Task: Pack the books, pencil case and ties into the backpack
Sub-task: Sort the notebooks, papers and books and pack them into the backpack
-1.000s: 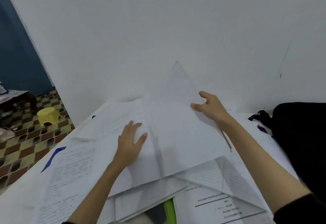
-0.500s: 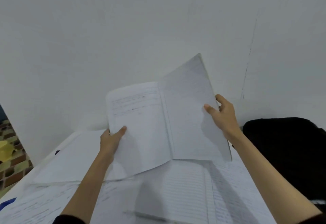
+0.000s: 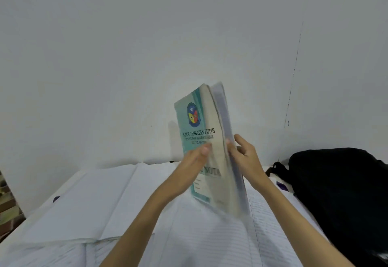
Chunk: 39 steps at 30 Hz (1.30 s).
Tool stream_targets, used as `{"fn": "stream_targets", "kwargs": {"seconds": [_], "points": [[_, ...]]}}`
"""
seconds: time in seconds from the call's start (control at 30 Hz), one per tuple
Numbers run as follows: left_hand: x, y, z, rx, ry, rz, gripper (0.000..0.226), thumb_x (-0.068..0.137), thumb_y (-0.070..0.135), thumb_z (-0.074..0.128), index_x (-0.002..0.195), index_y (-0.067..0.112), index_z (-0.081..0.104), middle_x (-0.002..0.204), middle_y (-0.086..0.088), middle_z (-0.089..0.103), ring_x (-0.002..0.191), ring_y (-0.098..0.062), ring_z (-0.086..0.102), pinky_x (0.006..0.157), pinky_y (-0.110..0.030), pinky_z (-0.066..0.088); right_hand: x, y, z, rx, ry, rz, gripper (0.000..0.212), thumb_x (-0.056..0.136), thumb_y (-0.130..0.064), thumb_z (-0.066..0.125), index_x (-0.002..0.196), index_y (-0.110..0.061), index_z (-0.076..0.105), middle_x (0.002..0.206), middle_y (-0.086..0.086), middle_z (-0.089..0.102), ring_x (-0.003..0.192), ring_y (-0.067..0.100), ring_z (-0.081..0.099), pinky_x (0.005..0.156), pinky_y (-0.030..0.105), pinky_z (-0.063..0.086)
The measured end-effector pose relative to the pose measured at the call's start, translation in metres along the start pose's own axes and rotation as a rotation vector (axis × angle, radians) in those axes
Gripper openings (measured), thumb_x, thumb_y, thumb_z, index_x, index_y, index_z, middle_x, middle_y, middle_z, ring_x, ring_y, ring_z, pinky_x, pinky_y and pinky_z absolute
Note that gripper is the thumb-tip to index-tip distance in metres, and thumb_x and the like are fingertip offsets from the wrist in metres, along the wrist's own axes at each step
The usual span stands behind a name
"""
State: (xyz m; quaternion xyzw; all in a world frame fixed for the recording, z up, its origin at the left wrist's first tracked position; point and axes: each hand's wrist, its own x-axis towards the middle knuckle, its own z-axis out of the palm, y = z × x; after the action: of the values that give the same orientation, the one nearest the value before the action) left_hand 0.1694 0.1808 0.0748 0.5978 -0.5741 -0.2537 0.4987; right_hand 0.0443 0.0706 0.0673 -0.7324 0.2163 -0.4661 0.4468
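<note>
Head view: vs 0.5 s ago the notebook (image 3: 206,140) is no longer spread open w/ both white pages facing up; it's now almost shut & stood nearly upright, teal cover w/ a crest & printed school name turned toward the camera, page edges blurred. It's off the desk, its lower corner just above the lined sheets (image 3: 210,235). Left hand (image 3: 192,169), which was gripping the open left page by its edge, now lies flat on the cover: fingers (image 3: 204,150) straight & together, pressing the cover face just below the printed title, not curled round anything. Right hand (image 3: 245,157) is on the far side of the book, by the page edges; its thumb sits on the near page edge & the other fingers curl behind the back cover, so it pinches the book's open side, about mid-height. Right of those fingers, well apart from the book, the black backpack (image 3: 344,193) sits against the wall (image 3: 126,56), a strap loop sticking out toward the right wrist; can't tell if its zip is open. Below & left of the left fingers, more open white books and loose papers (image 3: 94,199) overlap across the desk. A small purple bit (image 3: 281,185) shows between right forearm & backpack; what it is can't be told. Tiled floor (image 3: 8,210) shows at the far left edge.
</note>
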Motion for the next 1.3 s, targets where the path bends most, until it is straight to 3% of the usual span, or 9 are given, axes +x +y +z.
{"fn": "stream_targets", "kwargs": {"seconds": [0.13, 0.2, 0.37, 0.5, 0.7, 0.93, 1.1, 1.23, 1.3], "points": [[-0.001, -0.041, 0.004, 0.149, -0.120, -0.079, 0.035, 0.094, 0.047, 0.040, 0.129, 0.050, 0.037, 0.141, 0.012, 0.030, 0.127, -0.005, 0.031, 0.101, -0.020, 0.030, -0.004, -0.004, -0.010, 0.068, -0.167, 0.118, 0.037, 0.088, -0.055, 0.032, 0.098, -0.032, 0.060, 0.087, -0.015, 0.068, 0.079, -0.006, 0.063, 0.072, 0.012, 0.050], [0.001, -0.054, 0.006, 0.150, -0.078, -0.081, 0.036, 0.092, 0.042, 0.051, 0.123, 0.055, 0.039, 0.143, 0.010, 0.024, 0.128, -0.003, 0.026, 0.103, -0.020, 0.031, -0.003, -0.002, -0.012, 0.015, -0.231, 0.143, 0.010, 0.091, -0.040, 0.049, 0.099, -0.036, 0.053, 0.089, -0.026, 0.063, 0.080, -0.013, 0.060, 0.067, 0.003, 0.045], [0.012, -0.059, 0.005, 0.073, 0.174, -0.080, 0.042, 0.091, 0.031, 0.058, 0.127, 0.042, 0.041, 0.145, 0.002, 0.024, 0.139, -0.017, 0.024, 0.107, -0.026, 0.027, 0.004, 0.002, -0.018, -0.029, -0.054, 0.179, 0.019, 0.089, -0.007, 0.061, 0.097, -0.024, 0.057, 0.087, -0.017, 0.061, 0.081, 0.002, 0.059, 0.062, 0.012, 0.044], [0.030, -0.052, -0.016, -0.284, 0.325, -0.206, 0.090, 0.085, 0.027, 0.067, 0.149, 0.028, 0.005, 0.145, 0.000, 0.036, 0.133, -0.020, 0.037, 0.107, -0.040, 0.031, 0.005, 0.003, -0.032, 0.131, -0.036, 0.260, 0.017, 0.085, -0.003, 0.066, 0.089, -0.019, 0.066, 0.090, -0.007, 0.072, 0.084, 0.008, 0.067, 0.072, 0.022, 0.050], [0.041, -0.048, -0.058, -0.436, 0.213, -0.179, 0.044, 0.071, 0.019, 0.071, 0.112, 0.008, 0.063, 0.108, -0.006, 0.071, 0.103, -0.025, 0.066, 0.078, -0.028, 0.057, 0.010, -0.002, -0.035, 0.227, -0.126, 0.269, 0.014, 0.080, -0.008, 0.068, 0.094, -0.010, 0.071, 0.094, 0.007, 0.074, 0.084, 0.020, 0.070, 0.079, 0.031, 0.057], [0.016, -0.070, -0.044, -0.458, 0.065, -0.221, 0.047, 0.068, 0.024, 0.075, 0.112, 0.011, 0.063, 0.109, -0.008, 0.071, 0.098, -0.025, 0.069, 0.078, -0.033, 0.058, 0.004, 0.015, -0.026, 0.294, -0.069, 0.329, 0.042, 0.070, -0.032, 0.077, 0.104, -0.010, 0.068, 0.099, 0.007, 0.074, 0.091, 0.022, 0.070, 0.078, 0.031, 0.055], [0.002, -0.088, -0.020, -0.541, 0.103, -0.241, 0.040, 0.077, 0.024, 0.073, 0.114, 0.015, 0.061, 0.111, -0.009, 0.070, 0.102, -0.028, 0.067, 0.084, -0.038, 0.056, -0.014, 0.030, -0.019, 0.245, -0.036, 0.388, 0.046, 0.065, -0.035, 0.075, 0.105, -0.013, 0.068, 0.097, 0.002, 0.074, 0.092, 0.020, 0.070, 0.075, 0.026, 0.053], [0.002, -0.087, -0.022, -0.556, 0.106, -0.221, 0.077, 0.050, 0.046, 0.089, 0.115, 0.014, 0.062, 0.111, -0.009, 0.070, 0.101, -0.026, 0.068, 0.080, -0.034, 0.057, -0.019, 0.031, -0.015, 0.243, -0.006, 0.385, 0.041, 0.063, -0.036, 0.077, 0.099, -0.016, 0.070, 0.091, 0.000, 0.075, 0.086, 0.017, 0.070, 0.073, 0.028, 0.053], [0.003, -0.085, -0.025, -0.558, 0.127, -0.193, 0.068, 0.058, 0.039, 0.087, 0.115, 0.013, 0.062, 0.112, -0.009, 0.070, 0.102, -0.027, 0.067, 0.084, -0.037, 0.056, -0.016, 0.023, -0.014, 0.236, 0.001, 0.356, 0.035, 0.063, -0.036, 0.075, 0.091, -0.016, 0.071, 0.084, 0.000, 0.075, 0.076, 0.014, 0.070, 0.068, 0.027, 0.054]]}}
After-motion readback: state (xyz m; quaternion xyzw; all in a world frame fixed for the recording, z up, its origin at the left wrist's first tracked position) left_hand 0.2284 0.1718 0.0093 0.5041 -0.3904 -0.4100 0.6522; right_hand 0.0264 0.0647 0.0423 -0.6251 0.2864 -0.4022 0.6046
